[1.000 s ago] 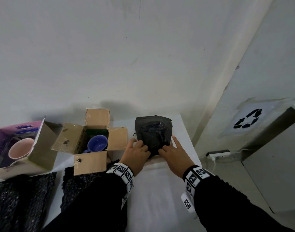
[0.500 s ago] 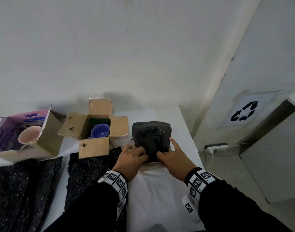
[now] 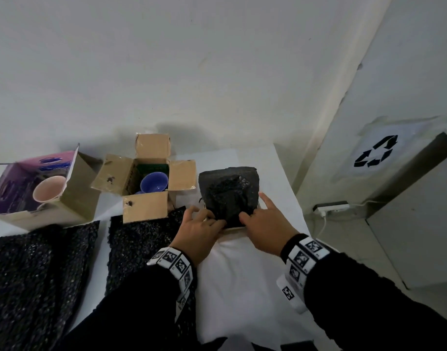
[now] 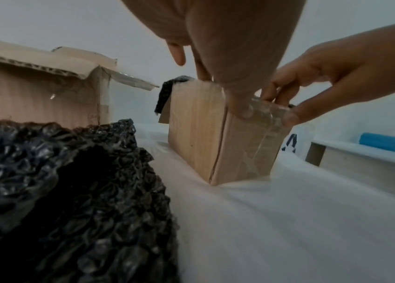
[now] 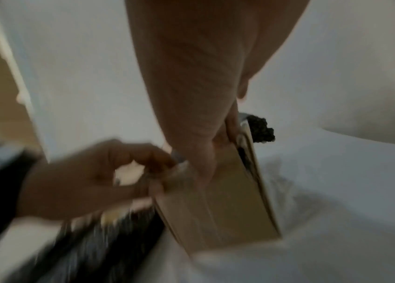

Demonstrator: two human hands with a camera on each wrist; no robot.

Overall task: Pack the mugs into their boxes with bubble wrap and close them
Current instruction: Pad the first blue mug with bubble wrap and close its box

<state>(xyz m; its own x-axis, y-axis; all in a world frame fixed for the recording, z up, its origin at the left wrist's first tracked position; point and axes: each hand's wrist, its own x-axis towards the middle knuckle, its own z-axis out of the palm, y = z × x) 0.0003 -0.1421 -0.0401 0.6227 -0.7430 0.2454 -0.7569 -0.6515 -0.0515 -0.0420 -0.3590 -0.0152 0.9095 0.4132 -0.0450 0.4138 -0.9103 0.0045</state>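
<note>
A small cardboard box point(image 3: 234, 228) stands on the white table point(image 3: 242, 274), stuffed with black bubble wrap point(image 3: 228, 196) that bulges above its top; any mug inside is hidden. My left hand point(image 3: 204, 222) and right hand point(image 3: 264, 221) both pinch the box's near top edge. In the left wrist view each thumb presses the box's point(image 4: 215, 134) front face. An open brown box point(image 3: 144, 206) holds a blue mug point(image 3: 154, 182). A purple box point(image 3: 78, 188) holds a pink mug point(image 3: 49, 188).
Two black bubble wrap sheets point(image 3: 141, 239) point(image 3: 32, 274) lie on the near left of the table. The table's right edge drops off beside the small box. A bin with a recycling sign point(image 3: 374, 155) and a power strip point(image 3: 331, 207) sit to the right.
The head view has tilted, so more of the near table shows. Both hands stay at the small box's near edge, and the box holds its place.
</note>
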